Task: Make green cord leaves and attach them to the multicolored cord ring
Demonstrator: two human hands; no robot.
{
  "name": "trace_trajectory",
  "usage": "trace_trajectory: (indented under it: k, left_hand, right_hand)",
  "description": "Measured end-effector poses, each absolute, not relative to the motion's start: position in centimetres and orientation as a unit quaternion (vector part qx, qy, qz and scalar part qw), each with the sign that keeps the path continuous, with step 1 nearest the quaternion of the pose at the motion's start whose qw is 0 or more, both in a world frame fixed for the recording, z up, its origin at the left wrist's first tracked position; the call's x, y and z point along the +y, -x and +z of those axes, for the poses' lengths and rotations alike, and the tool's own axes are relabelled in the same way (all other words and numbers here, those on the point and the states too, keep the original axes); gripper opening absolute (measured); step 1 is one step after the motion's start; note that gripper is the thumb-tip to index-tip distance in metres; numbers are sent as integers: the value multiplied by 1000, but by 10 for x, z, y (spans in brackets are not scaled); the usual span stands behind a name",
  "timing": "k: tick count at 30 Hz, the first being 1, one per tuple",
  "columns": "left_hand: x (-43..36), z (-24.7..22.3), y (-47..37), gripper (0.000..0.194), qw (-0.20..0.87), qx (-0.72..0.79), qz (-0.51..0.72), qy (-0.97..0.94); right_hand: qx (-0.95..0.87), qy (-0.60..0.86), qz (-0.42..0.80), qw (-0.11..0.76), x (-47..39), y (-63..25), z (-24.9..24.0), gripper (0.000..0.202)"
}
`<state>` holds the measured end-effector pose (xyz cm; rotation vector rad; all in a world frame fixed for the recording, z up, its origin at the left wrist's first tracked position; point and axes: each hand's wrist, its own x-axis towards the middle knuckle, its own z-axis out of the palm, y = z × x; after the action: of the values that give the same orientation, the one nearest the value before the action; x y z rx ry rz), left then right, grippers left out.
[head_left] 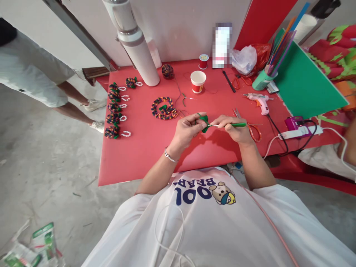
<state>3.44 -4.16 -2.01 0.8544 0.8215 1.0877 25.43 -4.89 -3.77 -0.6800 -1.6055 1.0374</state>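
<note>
My left hand (190,127) pinches a small green crochet piece (205,123) above the red table, near its front edge. A crochet hook (238,125) with a green handle lies in my right hand (232,128), its metal tip meeting the green piece. To the left rests a multicoloured braided cord ring (154,111) with a bit of green inside it. A needle (190,98) lies behind my left hand. Close to my right hand are orange-handled scissors (255,133), partly hidden by it.
Several knotted cord pieces (112,118) with white bead loops line the red table's (139,155) left edge. Behind stand a white thermos (141,55), yarn ball (167,71), paper cup (197,82) and thread spool (203,61). A pink glue gun (261,102) and power strip (299,132) lie right. A person's legs (65,94) are at left.
</note>
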Motion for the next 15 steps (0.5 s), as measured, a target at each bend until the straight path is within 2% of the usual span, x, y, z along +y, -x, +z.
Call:
trace_trajectory:
  k: [15]
  left_hand:
    - [-40, -22, -39, 55, 652, 387, 491, -429]
  right_hand:
    - [-718, 291, 358, 521, -52, -256, -35, 18]
